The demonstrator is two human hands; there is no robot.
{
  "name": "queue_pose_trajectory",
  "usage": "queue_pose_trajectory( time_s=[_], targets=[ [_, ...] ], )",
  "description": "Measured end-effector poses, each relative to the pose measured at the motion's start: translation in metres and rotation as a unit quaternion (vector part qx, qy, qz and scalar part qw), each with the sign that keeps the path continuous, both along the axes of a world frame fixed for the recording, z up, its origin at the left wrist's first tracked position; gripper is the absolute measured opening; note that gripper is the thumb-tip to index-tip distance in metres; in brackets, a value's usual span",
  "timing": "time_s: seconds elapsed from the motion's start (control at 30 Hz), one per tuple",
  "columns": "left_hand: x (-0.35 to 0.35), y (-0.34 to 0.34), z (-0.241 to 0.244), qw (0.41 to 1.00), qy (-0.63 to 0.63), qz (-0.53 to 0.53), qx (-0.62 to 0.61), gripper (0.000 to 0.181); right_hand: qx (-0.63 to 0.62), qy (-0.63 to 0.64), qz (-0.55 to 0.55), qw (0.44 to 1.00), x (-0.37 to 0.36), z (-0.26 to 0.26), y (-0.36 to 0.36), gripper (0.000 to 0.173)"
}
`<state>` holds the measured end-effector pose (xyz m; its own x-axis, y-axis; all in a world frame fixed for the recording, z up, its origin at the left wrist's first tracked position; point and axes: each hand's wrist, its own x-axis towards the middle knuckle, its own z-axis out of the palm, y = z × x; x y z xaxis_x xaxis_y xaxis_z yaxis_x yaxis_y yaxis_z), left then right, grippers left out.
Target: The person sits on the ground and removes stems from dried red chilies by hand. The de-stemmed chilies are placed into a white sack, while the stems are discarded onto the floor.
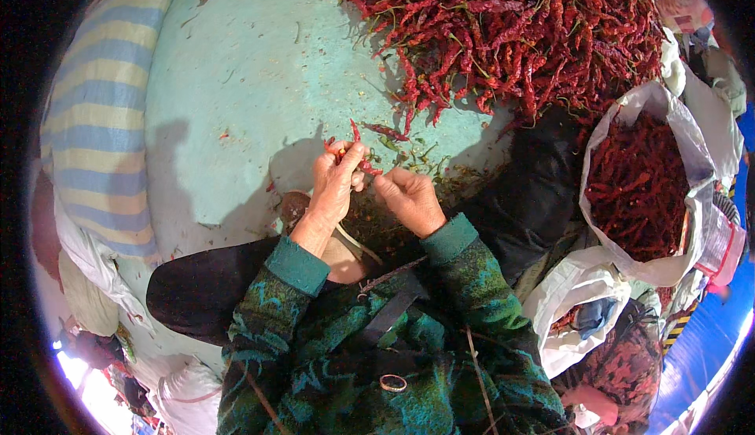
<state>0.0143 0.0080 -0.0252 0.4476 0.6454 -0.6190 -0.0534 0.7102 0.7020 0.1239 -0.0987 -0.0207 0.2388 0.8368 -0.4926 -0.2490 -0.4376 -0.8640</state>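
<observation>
My left hand [337, 175] is closed around a few dried red chili peppers [355, 130], whose tips stick out above the thumb and towards the right. Close beside it, my right hand [410, 196] has its fingers curled, thumb against the forefinger, near the end of one held chili; whether it pinches anything is too small to tell. Just beyond the hands, a loose red chili [386, 132] lies on the pale green floor sheet [253, 69], by scattered green stems [422, 155]. A large heap of dried red chilies [507, 34] covers the upper right.
A striped blue and cream sack [100, 122] lies along the left side. At the right stands an open white sack [705, 158] filled with red chilies, with a smaller white sack [534, 311] below it holding chilies and dark blue cloth. My folded legs in dark trousers frame the work spot.
</observation>
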Motion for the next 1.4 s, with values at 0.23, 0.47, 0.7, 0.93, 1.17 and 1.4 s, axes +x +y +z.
queue_pose_trajectory(
  time_s=[0.23,0.47,0.7,0.93,1.17,1.4],
  targets=[
    [0.001,0.006,0.013,0.995,-0.053,0.07,-0.053,0.012,-0.028,-0.552,-0.003,0.834,0.021,0.01,0.035,0.011],
    [-0.004,0.007,0.002,0.996,-0.018,0.056,-0.061,0.011,0.028,-0.425,-0.021,0.904,0.032,-0.026,0.034,0.012],
    [0.007,0.005,0.013,0.996,-0.028,0.05,-0.075,0.015,0.024,0.023,-0.13,0.991,0.022,0.004,0.011,0.009],
    [-0.003,0.0,0.001,0.997,-0.034,0.034,-0.058,0.02,0.056,0.005,-0.104,0.993,0.021,0.049,-0.021,0.011],
    [0.007,-0.004,0.003,0.985,-0.074,0.055,-0.146,0.016,0.129,-0.218,-0.166,0.953,0.044,0.102,-0.087,0.012],
    [-0.009,0.001,-0.019,0.981,-0.143,0.006,-0.133,0.008,-0.047,-0.493,-0.329,0.804,0.073,0.176,-0.221,0.012]
  ],
)
